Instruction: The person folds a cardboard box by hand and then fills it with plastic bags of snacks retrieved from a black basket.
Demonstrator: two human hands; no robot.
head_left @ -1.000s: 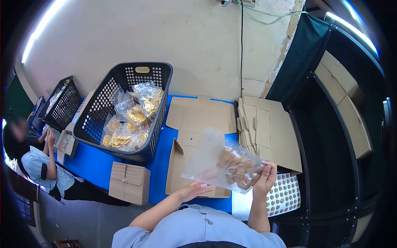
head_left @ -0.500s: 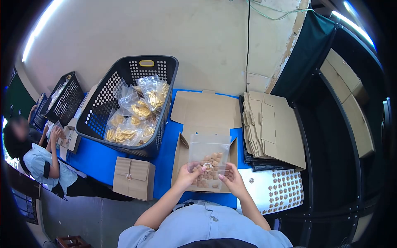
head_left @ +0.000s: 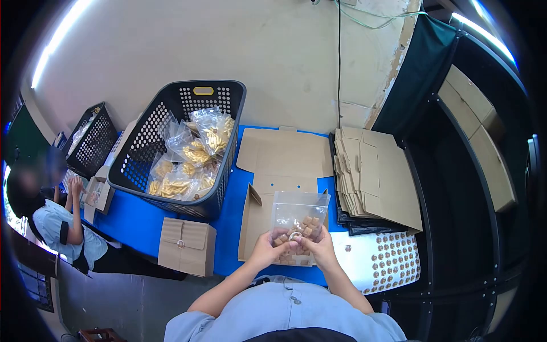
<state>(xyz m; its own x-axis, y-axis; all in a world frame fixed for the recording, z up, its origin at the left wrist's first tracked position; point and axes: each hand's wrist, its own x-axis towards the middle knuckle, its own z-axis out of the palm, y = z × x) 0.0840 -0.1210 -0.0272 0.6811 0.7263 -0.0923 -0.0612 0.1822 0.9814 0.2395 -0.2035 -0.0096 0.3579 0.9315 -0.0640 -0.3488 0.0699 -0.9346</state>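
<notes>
Between my two hands is a clear plastic pouch (head_left: 299,211) with brown square pieces inside, held over an open cardboard box (head_left: 249,228). My left hand (head_left: 266,249) is closed on the pouch's left side, and my right hand (head_left: 320,249) grips its right side. Both thumbs meet at a round sticker (head_left: 295,236) on the pouch front. The box lid (head_left: 285,151) lies folded back toward the wall. To the right, a white sheet of round stickers (head_left: 356,259) lies near my right hand.
A black basket (head_left: 171,97) holds several bags of yellow pieces (head_left: 196,153). A closed cardboard box (head_left: 186,246) stands at the table's front edge. Flattened boxes (head_left: 382,176) are stacked right, beside black shelving (head_left: 450,188). Another person (head_left: 71,231) works at left.
My right hand has moved inward, bringing both thumbs together at the sticker. The pouch has shifted slightly right and tilted. The person at left still has hands by a box.
</notes>
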